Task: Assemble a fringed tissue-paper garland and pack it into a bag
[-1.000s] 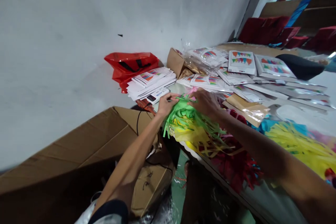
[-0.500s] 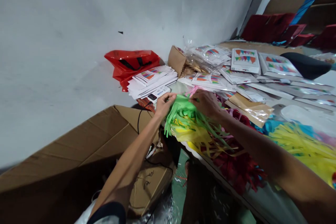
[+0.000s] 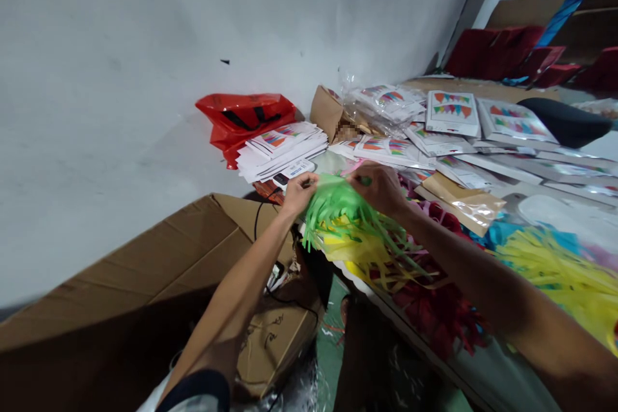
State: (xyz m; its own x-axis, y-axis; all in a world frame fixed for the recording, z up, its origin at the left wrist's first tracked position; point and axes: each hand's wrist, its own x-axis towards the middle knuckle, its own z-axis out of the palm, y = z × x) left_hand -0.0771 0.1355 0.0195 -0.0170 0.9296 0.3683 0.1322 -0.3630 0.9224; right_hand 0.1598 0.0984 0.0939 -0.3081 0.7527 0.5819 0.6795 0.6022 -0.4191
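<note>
A green tissue-paper tassel point(image 3: 338, 203), its strips cut into a fringe, hangs between my two hands at the table edge. My left hand point(image 3: 300, 192) pinches the left end of its top band. At the right end, my right hand point(image 3: 379, 187) is closed on the band, its fingertips partly shaded. Just below the green strips lies yellow fringed paper point(image 3: 357, 250), and dark red fringed paper point(image 3: 439, 315) spreads beyond it under my right forearm.
Left of the table stands a large open cardboard box point(image 3: 159, 264). A red plastic bag point(image 3: 246, 117) lies by the wall, beside a stack of white printed cards point(image 3: 282, 148). Packaged bunting sets point(image 3: 452, 114) cover the back. More yellow fringe point(image 3: 555, 277) lies at right.
My hands have moved slightly apart and the green band is drawn out straighter between them. The view has shifted very slightly; the surrounding things stay put.
</note>
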